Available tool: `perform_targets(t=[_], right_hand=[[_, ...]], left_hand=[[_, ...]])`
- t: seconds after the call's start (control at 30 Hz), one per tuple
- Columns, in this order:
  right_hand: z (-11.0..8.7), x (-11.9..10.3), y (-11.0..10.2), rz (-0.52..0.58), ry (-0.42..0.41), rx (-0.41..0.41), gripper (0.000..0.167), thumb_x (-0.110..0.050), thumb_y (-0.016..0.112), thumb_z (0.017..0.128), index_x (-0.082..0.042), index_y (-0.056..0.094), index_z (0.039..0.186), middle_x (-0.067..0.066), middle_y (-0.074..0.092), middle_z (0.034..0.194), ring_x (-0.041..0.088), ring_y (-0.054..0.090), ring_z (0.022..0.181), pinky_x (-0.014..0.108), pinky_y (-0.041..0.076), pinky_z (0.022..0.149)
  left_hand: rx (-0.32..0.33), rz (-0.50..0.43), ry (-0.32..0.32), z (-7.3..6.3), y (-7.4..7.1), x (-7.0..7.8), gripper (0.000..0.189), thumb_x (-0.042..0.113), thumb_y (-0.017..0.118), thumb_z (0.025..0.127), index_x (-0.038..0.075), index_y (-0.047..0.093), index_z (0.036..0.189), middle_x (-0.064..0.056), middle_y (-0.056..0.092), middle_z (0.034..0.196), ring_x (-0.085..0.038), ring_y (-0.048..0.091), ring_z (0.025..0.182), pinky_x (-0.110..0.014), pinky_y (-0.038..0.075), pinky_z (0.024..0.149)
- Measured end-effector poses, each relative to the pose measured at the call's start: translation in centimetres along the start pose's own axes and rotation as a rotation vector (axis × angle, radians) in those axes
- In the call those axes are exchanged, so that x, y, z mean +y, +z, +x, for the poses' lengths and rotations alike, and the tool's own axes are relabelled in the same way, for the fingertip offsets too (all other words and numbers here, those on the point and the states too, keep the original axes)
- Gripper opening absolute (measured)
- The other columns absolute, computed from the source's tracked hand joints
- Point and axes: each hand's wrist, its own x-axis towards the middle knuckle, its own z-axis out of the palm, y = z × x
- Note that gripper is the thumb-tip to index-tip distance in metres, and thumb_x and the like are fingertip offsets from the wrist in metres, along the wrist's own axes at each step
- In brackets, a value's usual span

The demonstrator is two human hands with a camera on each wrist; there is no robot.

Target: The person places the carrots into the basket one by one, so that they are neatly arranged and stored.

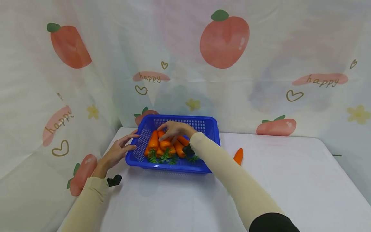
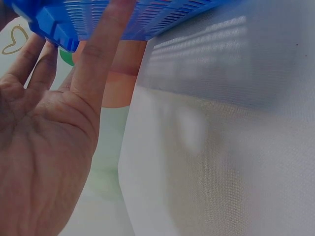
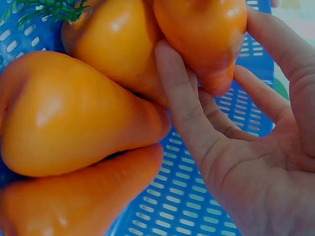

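Several plump orange carrots (image 1: 153, 140) with green leafy tops lie in a blue perforated plastic basket (image 1: 171, 167). My right hand (image 1: 176, 129) reaches into the basket and grips one carrot (image 3: 204, 34), with the thumb on one side and fingers on the other. More carrots (image 3: 74, 118) lie beside those fingers in the right wrist view. At the basket's left end, my left hand (image 1: 118, 151) touches the rim with its fingers extended. The left wrist view shows its thumb (image 2: 96, 64) straight against the basket's underside edge.
One more carrot (image 1: 239, 156) lies on the white table (image 1: 278, 180) to the right of the basket, partly hidden by the right sleeve (image 1: 232, 180). A patterned cloth (image 1: 179, 42) hangs behind the table and along its left side.
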Motion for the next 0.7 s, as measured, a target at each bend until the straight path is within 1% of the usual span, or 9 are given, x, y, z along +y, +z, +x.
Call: perform_targets(t=[0.1,0.23,0.43,0.63,0.7], right_hand=[[0.16,0.18,0.20,0.011,0.010,0.013,0.062,-0.020,0.077,0.094,-0.014,0.053,0.151,0.014,0.035,0.161,0.028,0.069,0.103,0.044,0.061,0.086],[0.30,0.42,0.40,0.018,0.017,0.031,0.062,-0.024,0.078,0.093,-0.014,0.055,0.149,0.015,0.039,0.158,0.025,0.068,0.106,0.043,0.062,0.085],[0.37,0.63,0.60,0.019,0.010,0.039,0.063,-0.029,0.079,0.092,-0.015,0.055,0.149,0.016,0.048,0.150,0.027,0.069,0.105,0.042,0.062,0.084],[0.30,0.85,0.86,0.022,-0.021,0.042,0.064,-0.030,0.077,0.094,-0.013,0.052,0.151,0.019,0.051,0.149,0.028,0.066,0.110,0.044,0.061,0.087],[0.24,0.98,1.00,0.014,-0.035,0.047,0.065,-0.031,0.077,0.094,-0.013,0.051,0.151,0.020,0.050,0.149,0.028,0.065,0.109,0.045,0.061,0.087]], left_hand=[[-0.002,-0.003,-0.002,0.01,0.04,-0.03,0.053,0.017,0.063,0.102,0.009,0.047,0.152,0.003,0.017,0.172,-0.046,0.020,0.153,-0.059,0.053,0.096],[0.000,0.001,-0.003,0.05,0.01,-0.10,0.053,0.019,0.063,0.102,0.009,0.047,0.152,0.004,0.017,0.172,-0.045,0.020,0.153,-0.059,0.053,0.096],[0.001,0.008,-0.003,0.08,0.00,-0.13,0.053,0.019,0.063,0.102,0.010,0.047,0.152,0.004,0.017,0.172,-0.044,0.019,0.154,-0.061,0.051,0.098],[0.000,0.007,-0.008,-0.05,0.11,0.04,0.053,0.018,0.062,0.102,0.009,0.046,0.153,0.004,0.016,0.172,-0.045,0.020,0.153,-0.056,0.054,0.096],[-0.001,0.004,-0.008,-0.09,0.13,0.08,0.053,0.017,0.062,0.103,0.008,0.046,0.153,0.003,0.015,0.172,-0.045,0.019,0.153,-0.056,0.054,0.096]])
